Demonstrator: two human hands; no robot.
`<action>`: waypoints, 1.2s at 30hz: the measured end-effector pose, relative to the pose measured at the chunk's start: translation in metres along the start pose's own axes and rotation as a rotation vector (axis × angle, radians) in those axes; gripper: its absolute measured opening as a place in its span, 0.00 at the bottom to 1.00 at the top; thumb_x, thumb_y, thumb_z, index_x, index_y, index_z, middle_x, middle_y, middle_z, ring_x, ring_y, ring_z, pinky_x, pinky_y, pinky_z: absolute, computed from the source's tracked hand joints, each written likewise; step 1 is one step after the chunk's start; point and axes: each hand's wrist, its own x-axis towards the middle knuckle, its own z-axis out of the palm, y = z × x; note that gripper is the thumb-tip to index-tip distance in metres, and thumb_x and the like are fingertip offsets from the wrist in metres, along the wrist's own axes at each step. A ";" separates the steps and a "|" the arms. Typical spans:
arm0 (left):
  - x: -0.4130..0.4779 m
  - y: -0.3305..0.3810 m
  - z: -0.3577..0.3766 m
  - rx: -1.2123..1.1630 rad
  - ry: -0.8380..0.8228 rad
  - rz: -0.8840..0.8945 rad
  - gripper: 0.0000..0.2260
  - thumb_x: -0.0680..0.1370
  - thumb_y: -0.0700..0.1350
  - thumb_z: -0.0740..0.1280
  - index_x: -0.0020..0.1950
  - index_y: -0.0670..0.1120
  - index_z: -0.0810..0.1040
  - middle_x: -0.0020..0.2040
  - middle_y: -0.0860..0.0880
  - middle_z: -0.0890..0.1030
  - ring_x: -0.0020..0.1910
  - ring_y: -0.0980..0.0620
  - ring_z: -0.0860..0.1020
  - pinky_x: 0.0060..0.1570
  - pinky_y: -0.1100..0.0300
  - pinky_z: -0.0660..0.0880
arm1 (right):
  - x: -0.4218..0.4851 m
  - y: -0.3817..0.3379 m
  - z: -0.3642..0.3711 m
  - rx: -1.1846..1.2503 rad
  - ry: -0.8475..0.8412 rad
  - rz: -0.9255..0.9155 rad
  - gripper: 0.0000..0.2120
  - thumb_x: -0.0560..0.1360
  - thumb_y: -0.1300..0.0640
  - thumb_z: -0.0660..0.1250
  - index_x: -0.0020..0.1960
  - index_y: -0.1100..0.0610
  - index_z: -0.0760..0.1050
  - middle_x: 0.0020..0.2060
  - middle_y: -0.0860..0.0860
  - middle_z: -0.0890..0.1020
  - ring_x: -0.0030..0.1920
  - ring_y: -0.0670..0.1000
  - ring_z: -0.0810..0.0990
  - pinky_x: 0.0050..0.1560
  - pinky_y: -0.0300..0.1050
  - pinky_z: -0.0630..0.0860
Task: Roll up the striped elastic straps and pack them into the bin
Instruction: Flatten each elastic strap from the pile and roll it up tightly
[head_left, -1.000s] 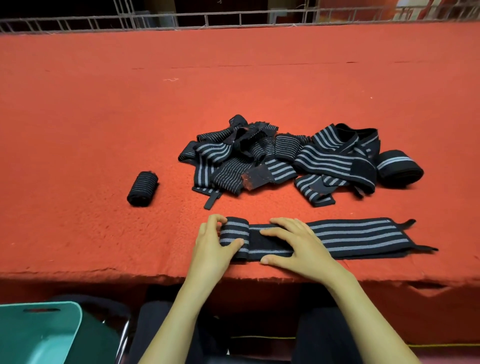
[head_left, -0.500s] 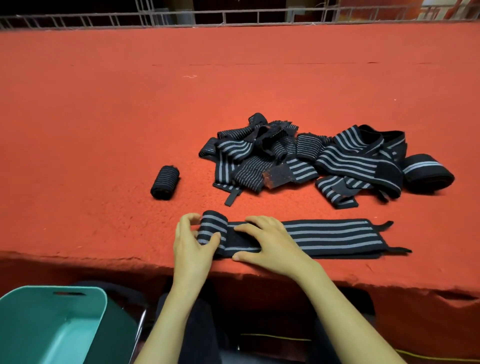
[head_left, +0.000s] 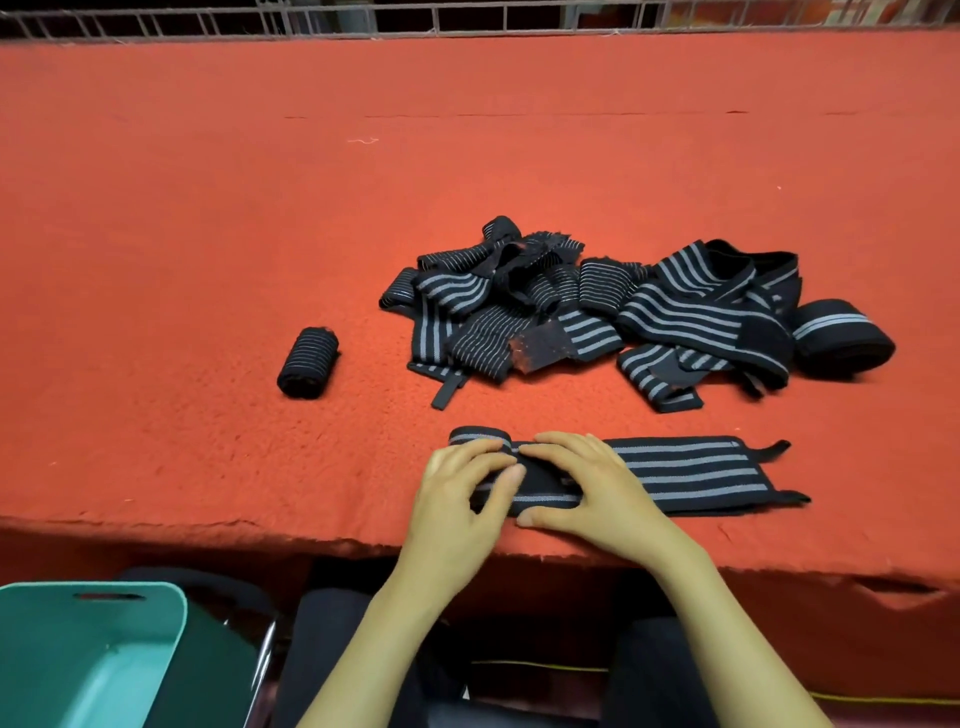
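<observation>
A black strap with grey stripes (head_left: 691, 470) lies flat along the near edge of the red table (head_left: 208, 234). Its left end is curled into a small roll (head_left: 480, 436). My left hand (head_left: 462, 499) grips that roll, fingers curled over it. My right hand (head_left: 587, 488) lies on the strap just beside the roll, fingers bent down on the fabric. A loose pile of striped straps (head_left: 597, 312) sits behind. One rolled strap (head_left: 307, 362) lies to the left, another rolled one (head_left: 841, 338) at the pile's right. The teal bin (head_left: 88, 654) stands below the table, bottom left.
A metal rail (head_left: 467, 21) runs along the table's far edge. The table's front edge is frayed, with a notch at the lower right. My lap and a chair frame (head_left: 265, 654) show beneath the table beside the bin.
The roll at the strap's left end has grown a little as both hands turn it rightward along the strap. The view has shifted slightly.
</observation>
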 end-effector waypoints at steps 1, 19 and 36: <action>0.000 0.000 -0.003 -0.031 -0.009 -0.025 0.11 0.76 0.52 0.64 0.52 0.51 0.82 0.55 0.60 0.79 0.57 0.64 0.71 0.58 0.76 0.61 | 0.000 -0.001 0.000 -0.008 0.013 0.003 0.41 0.59 0.24 0.62 0.69 0.41 0.68 0.68 0.38 0.68 0.70 0.39 0.61 0.75 0.42 0.45; 0.021 -0.005 -0.010 -0.098 -0.133 -0.460 0.23 0.67 0.50 0.75 0.54 0.55 0.65 0.55 0.54 0.75 0.53 0.49 0.77 0.55 0.48 0.74 | -0.003 -0.003 0.003 -0.015 0.042 0.011 0.40 0.62 0.26 0.61 0.70 0.41 0.66 0.68 0.38 0.67 0.71 0.39 0.60 0.74 0.40 0.42; 0.009 -0.027 -0.063 0.094 0.242 -0.304 0.22 0.67 0.32 0.71 0.59 0.45 0.76 0.57 0.50 0.72 0.55 0.54 0.69 0.55 0.72 0.59 | 0.031 -0.041 0.009 -0.074 -0.138 -0.073 0.34 0.68 0.35 0.70 0.70 0.46 0.68 0.71 0.43 0.66 0.72 0.45 0.59 0.75 0.47 0.50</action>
